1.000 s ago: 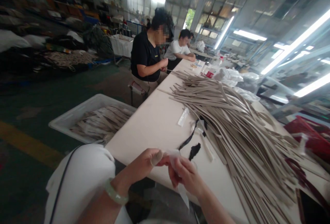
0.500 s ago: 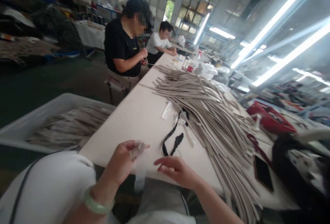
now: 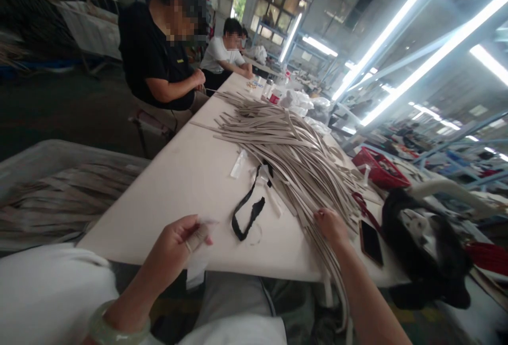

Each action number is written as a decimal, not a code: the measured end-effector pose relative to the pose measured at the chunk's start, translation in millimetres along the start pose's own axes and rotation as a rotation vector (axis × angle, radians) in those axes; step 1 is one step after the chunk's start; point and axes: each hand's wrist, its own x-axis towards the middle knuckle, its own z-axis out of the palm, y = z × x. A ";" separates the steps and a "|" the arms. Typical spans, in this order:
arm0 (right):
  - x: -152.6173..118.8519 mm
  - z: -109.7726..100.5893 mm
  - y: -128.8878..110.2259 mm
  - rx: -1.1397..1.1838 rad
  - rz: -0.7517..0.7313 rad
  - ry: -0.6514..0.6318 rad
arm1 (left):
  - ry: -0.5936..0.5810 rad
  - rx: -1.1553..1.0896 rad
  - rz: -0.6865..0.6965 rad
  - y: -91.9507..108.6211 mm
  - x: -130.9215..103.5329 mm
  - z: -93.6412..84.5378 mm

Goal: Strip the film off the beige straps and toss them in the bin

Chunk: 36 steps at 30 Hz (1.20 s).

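My left hand [image 3: 184, 236] is above the table's near edge, its thumb and fingers pinched on a thin, whitish see-through strip [image 3: 197, 271] that hangs down past the edge. A greenish bangle [image 3: 119, 324] is round that wrist. My right hand [image 3: 331, 226] is at the heap of long beige strips [image 3: 293, 144], fingers curled in on a strip near the heap's lower end; its fingertips are partly hidden. Between my hands lies a torn black band [image 3: 246, 220] bent into a loop. Near it are small clear plastic pieces [image 3: 238, 164].
A phone [image 3: 371, 242] and a black bag [image 3: 423, 252] are right of my arm, with a red basket [image 3: 381, 168] behind. A bin [image 3: 75, 150] of strips stands left of the table [image 3: 159, 202]. A co-worker in black [image 3: 159, 59] sits along the left edge, another person beyond.
My right hand has moved right, from beside my left hand to the beige strips, and its fingers have closed. My left hand still holds the whitish strip. The view has shifted.
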 end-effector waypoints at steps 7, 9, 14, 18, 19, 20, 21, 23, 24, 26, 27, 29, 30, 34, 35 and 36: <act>-0.8 -10.3 -12.9 0.074 0.025 0.047 | -0.093 -0.018 -0.044 -8.7 -1.2 1.0; -6.7 -19.5 -25.0 0.147 0.024 0.049 | -0.092 -0.013 -0.026 -8.8 -2.2 2.6; -33.7 -55.9 -86.2 0.531 -0.107 -0.165 | -0.104 0.022 0.050 -4.3 -3.4 4.5; -76.4 -81.5 -164.2 1.321 -0.312 -0.449 | -0.135 0.046 0.043 -3.0 -5.9 4.3; -86.7 -84.6 -182.3 1.441 -0.375 -0.469 | -0.134 0.044 0.035 -3.5 -6.5 3.8; -95.7 -86.3 -198.0 1.501 -0.433 -0.465 | -0.133 0.039 0.027 -4.2 -6.9 3.2; -103.0 -86.7 -210.8 1.515 -0.486 -0.455 | -0.131 0.031 0.023 -5.1 -7.0 2.5; -112.3 -84.6 -227.3 1.467 -0.560 -0.434 | -0.131 0.016 0.015 -6.8 -7.0 1.0; -114.6 -82.6 -231.8 1.427 -0.582 -0.427 | -0.131 0.007 0.013 -7.5 -6.9 0.4; -116.6 -77.8 -236.0 1.345 -0.618 -0.417 | -0.127 -0.020 0.007 -8.4 -6.9 -0.5; -117.2 -75.2 -237.1 1.309 -0.632 -0.400 | -0.127 -0.033 0.002 -8.4 -7.1 -0.7; -119.6 -69.3 -239.5 1.282 -0.645 -0.355 | -0.135 -0.055 -0.017 -7.6 -7.8 -0.7; -121.6 -65.9 -241.2 1.298 -0.643 -0.339 | -0.152 -0.061 -0.029 -6.7 -8.3 -0.6; -128.4 -48.7 -249.8 1.484 -0.525 -0.390 | -0.199 -0.044 0.054 -2.6 -9.3 -0.1; -127.7 -44.8 -251.2 1.533 -0.481 -0.456 | -0.193 -0.026 0.098 -2.2 -9.3 -0.5; -125.4 -41.6 -252.3 1.586 -0.436 -0.554 | -0.187 -0.003 0.136 -2.3 -9.5 -1.1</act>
